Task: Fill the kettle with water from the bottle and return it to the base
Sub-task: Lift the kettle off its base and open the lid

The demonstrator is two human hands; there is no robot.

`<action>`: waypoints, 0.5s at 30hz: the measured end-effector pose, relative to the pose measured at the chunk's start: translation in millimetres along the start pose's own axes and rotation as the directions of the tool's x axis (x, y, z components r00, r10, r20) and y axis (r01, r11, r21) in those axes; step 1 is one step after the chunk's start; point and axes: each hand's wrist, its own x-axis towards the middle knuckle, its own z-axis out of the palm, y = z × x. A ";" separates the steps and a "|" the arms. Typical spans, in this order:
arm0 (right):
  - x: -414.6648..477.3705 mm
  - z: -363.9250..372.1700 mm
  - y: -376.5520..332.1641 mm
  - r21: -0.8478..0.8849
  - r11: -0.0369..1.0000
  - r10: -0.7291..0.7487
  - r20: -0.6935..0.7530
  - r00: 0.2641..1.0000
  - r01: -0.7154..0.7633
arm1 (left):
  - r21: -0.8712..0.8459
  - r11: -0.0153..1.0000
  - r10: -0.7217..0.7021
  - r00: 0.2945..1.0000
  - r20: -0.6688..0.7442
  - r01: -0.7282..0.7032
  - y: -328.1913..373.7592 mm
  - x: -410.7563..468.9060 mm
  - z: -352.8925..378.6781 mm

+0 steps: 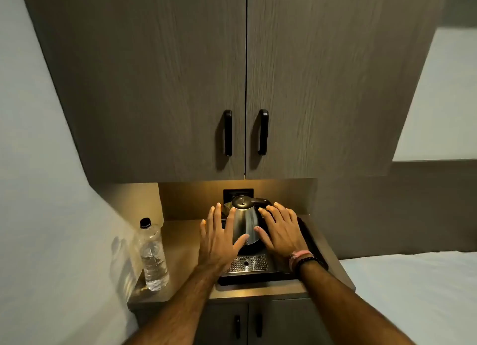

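Observation:
A steel kettle (245,220) with a closed dark lid and a black handle on its right stands on its base on a black tray (313,244) on the counter. My left hand (219,238) hovers just left of the kettle, fingers spread, palm down. On the kettle's right side my right hand (281,231) is spread flat too, its fingertips over the handle. Neither hand grips anything. A clear plastic water bottle (153,259) with a black cap stands upright at the counter's left, near the wall.
A perforated metal drip grille (247,264) lies in the tray in front of the kettle. Wooden wall cupboards with two black handles (227,133) hang low overhead. A wall socket (238,192) sits behind the kettle. A white bed (413,293) adjoins the counter on the right.

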 end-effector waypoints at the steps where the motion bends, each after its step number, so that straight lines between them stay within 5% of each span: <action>1: 6.3 2.8 4.2 0.012 1.000 -0.008 0.020 1.000 0.008 | -0.011 1.000 -0.006 0.999 0.041 0.007 -1.0 6.7 2.9; 15: 115.8 86.1 39.5 0.100 0.988 0.075 0.370 0.926 -0.120 | -0.127 0.979 -0.125 0.961 0.247 0.160 -26.6 74.6 61.3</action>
